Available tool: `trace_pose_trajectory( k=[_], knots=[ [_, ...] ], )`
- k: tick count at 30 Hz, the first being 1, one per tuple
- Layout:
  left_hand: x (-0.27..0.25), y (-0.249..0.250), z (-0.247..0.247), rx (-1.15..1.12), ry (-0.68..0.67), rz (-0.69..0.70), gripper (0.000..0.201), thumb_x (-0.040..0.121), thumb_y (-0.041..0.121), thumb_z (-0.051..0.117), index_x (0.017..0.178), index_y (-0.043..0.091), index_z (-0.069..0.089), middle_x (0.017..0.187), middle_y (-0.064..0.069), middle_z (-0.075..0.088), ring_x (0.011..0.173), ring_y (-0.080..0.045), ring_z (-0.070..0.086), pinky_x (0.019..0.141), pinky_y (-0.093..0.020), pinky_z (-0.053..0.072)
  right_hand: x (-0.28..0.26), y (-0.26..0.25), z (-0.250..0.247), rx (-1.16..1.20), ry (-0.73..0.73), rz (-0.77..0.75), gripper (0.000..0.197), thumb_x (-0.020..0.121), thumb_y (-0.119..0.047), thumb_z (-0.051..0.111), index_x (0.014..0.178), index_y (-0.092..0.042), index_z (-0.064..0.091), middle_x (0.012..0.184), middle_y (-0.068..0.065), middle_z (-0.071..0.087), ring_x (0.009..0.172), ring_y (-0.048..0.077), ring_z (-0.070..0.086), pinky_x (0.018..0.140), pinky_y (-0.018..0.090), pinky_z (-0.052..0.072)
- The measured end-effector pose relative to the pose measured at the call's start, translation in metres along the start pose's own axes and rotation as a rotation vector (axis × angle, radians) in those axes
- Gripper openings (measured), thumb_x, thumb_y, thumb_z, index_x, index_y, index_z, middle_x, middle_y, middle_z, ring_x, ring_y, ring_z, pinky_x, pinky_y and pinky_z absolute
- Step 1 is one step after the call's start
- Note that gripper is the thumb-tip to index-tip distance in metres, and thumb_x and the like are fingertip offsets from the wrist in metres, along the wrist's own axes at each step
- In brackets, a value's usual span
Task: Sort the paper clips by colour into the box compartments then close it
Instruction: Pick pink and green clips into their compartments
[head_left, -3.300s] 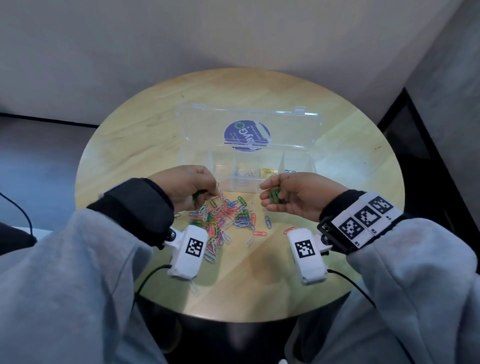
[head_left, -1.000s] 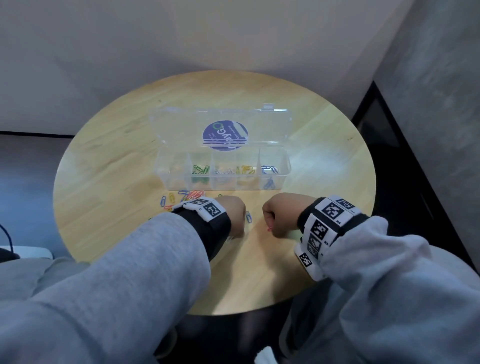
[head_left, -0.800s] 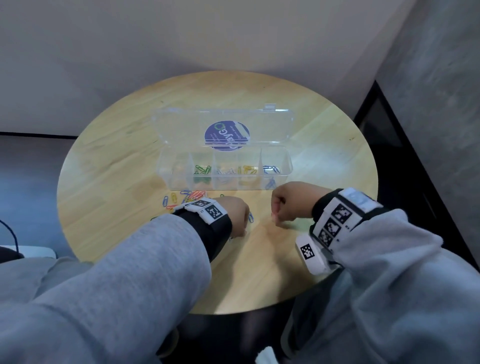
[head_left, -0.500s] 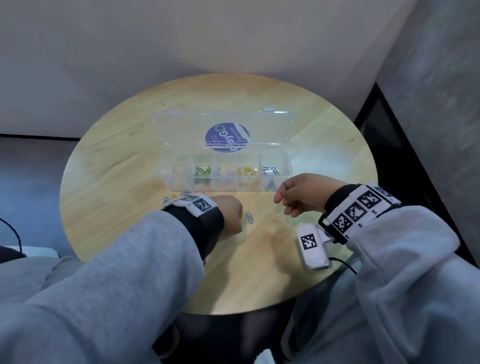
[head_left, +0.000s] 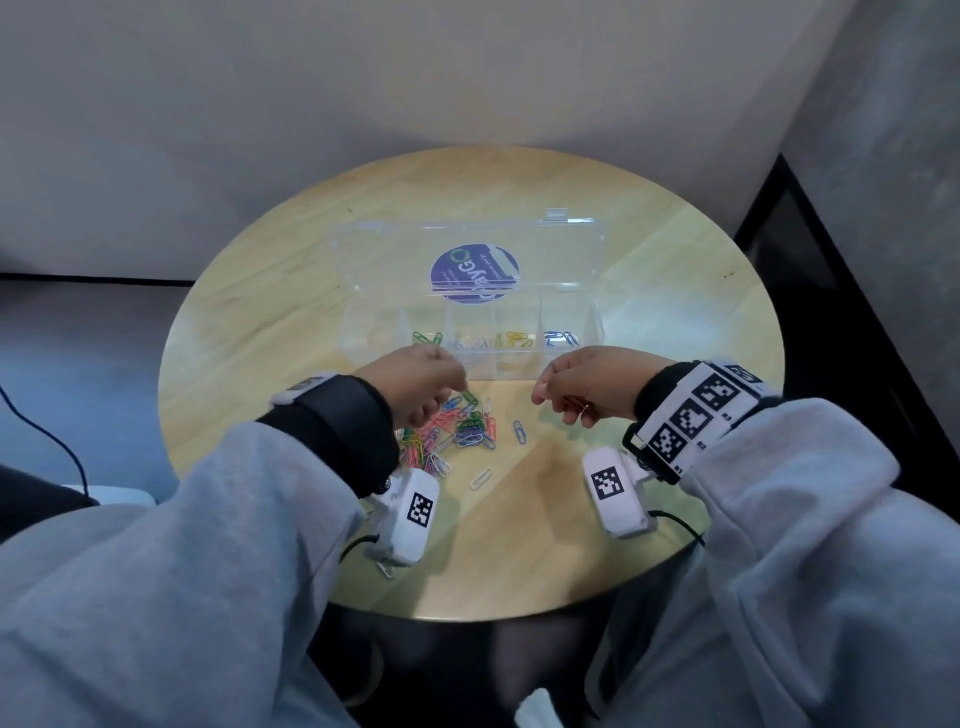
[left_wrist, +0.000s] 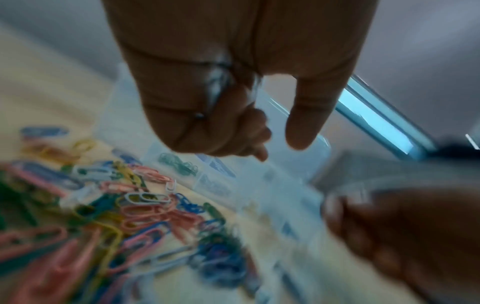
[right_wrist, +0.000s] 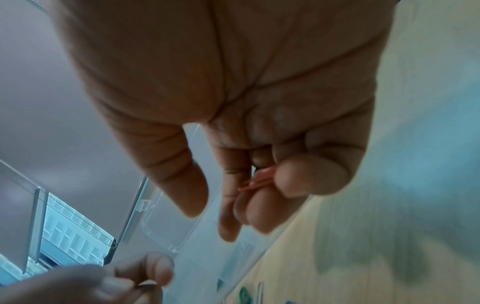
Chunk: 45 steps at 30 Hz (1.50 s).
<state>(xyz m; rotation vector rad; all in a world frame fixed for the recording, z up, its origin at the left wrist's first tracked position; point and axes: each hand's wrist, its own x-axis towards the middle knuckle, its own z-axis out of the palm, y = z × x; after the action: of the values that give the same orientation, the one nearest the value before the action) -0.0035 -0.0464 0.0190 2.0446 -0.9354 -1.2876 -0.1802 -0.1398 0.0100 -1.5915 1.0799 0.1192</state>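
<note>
**Setting: plain indoor room, type unclear**

Small round wooden table (head_left: 675, 249) pushed against a bare off-white wall (head_left: 363, 93), grey textured wall (head_left: 883, 130) on the right. Window with another building's facade (right_wrist: 72, 236) visible in the wrist views. Could be office or home.

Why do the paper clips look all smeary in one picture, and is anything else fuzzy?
Left wrist view: motion blur smears the paper clip pile and the box. Right wrist view: the right hand fills the frame, and the table behind is soft. Head view: sharpest, clips crisp, though the round table bulges from the wide lens.
</note>
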Motion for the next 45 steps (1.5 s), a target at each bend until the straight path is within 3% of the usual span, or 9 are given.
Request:
trace_pose_trajectory(
  k=[4,9,14,18,21,24,26,30,45],
  knots=[
    [0.003,0.001,0.024,0.709,0.067,0.136,0.008,0.078,0.021,0.064,0.085,0.024,0.064,0.073,0.01,0.057,0.071,-0.012,0.054,0.051,-0.018,0.034,-0.002,0.0,-0.003,-0.033,0.021,-0.006,0.014,0.092,-0.012,0.051,0.082,-0.011,0.061,0.068,0.002,0.05,0.06,0.014,0.048,0.053,0.021,0.039],
    [0.017,0.0,0.047,0.965,0.046,0.129,0.019,0.079,0.026,0.062,0.094,0.017,0.066,0.098,-0.002,0.069,0.092,-0.022,0.063,0.068,-0.026,0.043,-0.005,0.004,-0.007,-0.064,0.033,-0.005,0.012,0.091,-0.016,0.053,0.086,-0.01,0.062,0.069,0.001,0.05,0.06,0.014,0.048,0.055,0.022,0.04],
    [0.024,-0.001,0.049,0.984,0.087,0.08,0.023,0.074,0.034,0.066,0.088,0.017,0.057,0.095,-0.003,0.065,0.088,-0.023,0.061,0.067,-0.028,0.043,-0.005,0.007,-0.01,-0.077,0.036,0.0,0.013,0.092,-0.018,0.053,0.091,-0.009,0.062,0.07,0.001,0.05,0.061,0.013,0.048,0.057,0.022,0.04],
    [0.026,0.0,0.047,0.957,0.094,0.071,0.024,0.075,0.034,0.068,0.09,0.018,0.059,0.099,-0.003,0.067,0.092,-0.023,0.062,0.075,-0.03,0.048,-0.003,0.006,-0.011,-0.088,0.033,-0.01,0.013,0.091,-0.019,0.055,0.094,-0.009,0.062,0.07,0.001,0.05,0.062,0.014,0.049,0.058,0.022,0.04],
    [0.026,0.001,0.048,0.932,0.09,0.087,0.019,0.079,0.028,0.067,0.094,0.016,0.063,0.105,-0.003,0.067,0.098,-0.023,0.062,0.077,-0.028,0.046,-0.001,0.005,-0.01,-0.101,0.034,-0.012,0.012,0.089,-0.019,0.057,0.093,-0.009,0.062,0.07,0.0,0.051,0.062,0.014,0.049,0.057,0.022,0.04],
    [0.026,-0.001,0.049,0.885,0.083,0.098,0.006,0.082,0.023,0.066,0.086,0.021,0.062,0.108,0.0,0.069,0.094,-0.019,0.062,0.072,-0.022,0.041,0.0,0.007,-0.01,-0.12,0.038,-0.012,0.012,0.088,-0.022,0.058,0.091,-0.011,0.062,0.071,0.0,0.053,0.066,0.016,0.051,0.059,0.022,0.042],
    [0.025,-0.003,0.048,0.874,0.068,0.089,0.007,0.08,0.02,0.067,0.083,0.024,0.061,0.107,0.001,0.07,0.089,-0.017,0.06,0.069,-0.021,0.039,0.001,0.008,-0.01,-0.126,0.038,-0.012,0.012,0.088,-0.024,0.059,0.087,-0.013,0.061,0.071,0.0,0.053,0.067,0.017,0.051,0.059,0.023,0.043],
    [0.024,-0.004,0.047,0.872,0.083,0.085,0.018,0.077,0.027,0.07,0.091,0.022,0.06,0.108,0.002,0.065,0.1,-0.02,0.06,0.072,-0.024,0.041,0.001,0.008,-0.011,-0.12,0.039,-0.017,0.011,0.089,-0.024,0.059,0.085,-0.013,0.06,0.071,0.0,0.053,0.066,0.016,0.051,0.059,0.022,0.043],
    [0.024,0.003,0.053,0.991,-0.019,0.074,0.005,0.082,0.024,0.06,0.084,0.02,0.065,0.09,-0.001,0.067,0.081,-0.019,0.057,0.064,-0.023,0.04,0.002,0.008,-0.011,-0.112,0.038,-0.031,0.012,0.089,-0.023,0.058,0.089,-0.011,0.061,0.071,0.0,0.053,0.063,0.014,0.051,0.061,0.023,0.044]
  ],
)
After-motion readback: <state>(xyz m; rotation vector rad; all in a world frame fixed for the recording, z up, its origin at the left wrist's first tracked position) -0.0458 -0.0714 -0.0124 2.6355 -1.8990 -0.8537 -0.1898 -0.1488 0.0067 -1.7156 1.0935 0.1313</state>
